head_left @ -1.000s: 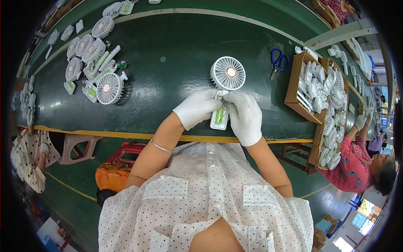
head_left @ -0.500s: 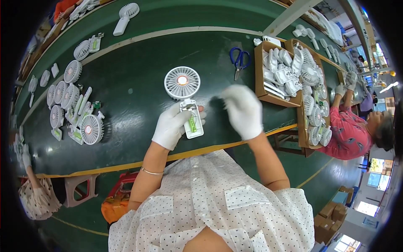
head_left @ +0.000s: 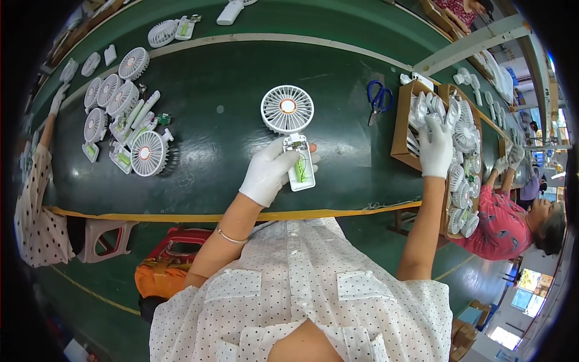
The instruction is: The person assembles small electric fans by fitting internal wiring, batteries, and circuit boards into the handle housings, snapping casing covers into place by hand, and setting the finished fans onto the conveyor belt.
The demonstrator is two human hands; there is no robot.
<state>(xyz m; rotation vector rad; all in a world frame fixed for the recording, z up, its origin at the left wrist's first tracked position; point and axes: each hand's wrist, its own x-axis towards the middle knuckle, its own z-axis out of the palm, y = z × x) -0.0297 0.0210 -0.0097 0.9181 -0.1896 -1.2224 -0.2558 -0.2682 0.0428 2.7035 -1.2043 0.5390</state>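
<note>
My left hand point(head_left: 269, 172), in a white glove, grips the opened handle point(head_left: 301, 169) of a white handheld fan. Inside that handle show a green cell and thin wiring. The fan's round head point(head_left: 287, 110), with an orange-ringed centre, lies face up on the table just beyond. Over at the right, my gloved right hand point(head_left: 435, 148) reaches over the near side of a cardboard box point(head_left: 402, 130). Its fingers are extended and apart among the loose white plastic parts point(head_left: 420, 108), and the fingertips are partly lost against them.
Blue-handled scissors point(head_left: 378, 102) lie left of the box. A second box point(head_left: 444, 211) holds fan heads at the right. Several fans point(head_left: 149, 153) and opened handles cluster at the left. A metal post point(head_left: 476, 45) rises behind the boxes. Co-workers sit at both sides.
My right hand has moved right, from above the table to the parts in the cardboard box. My left hand keeps hold of the fan handle. The whole view has shifted.
</note>
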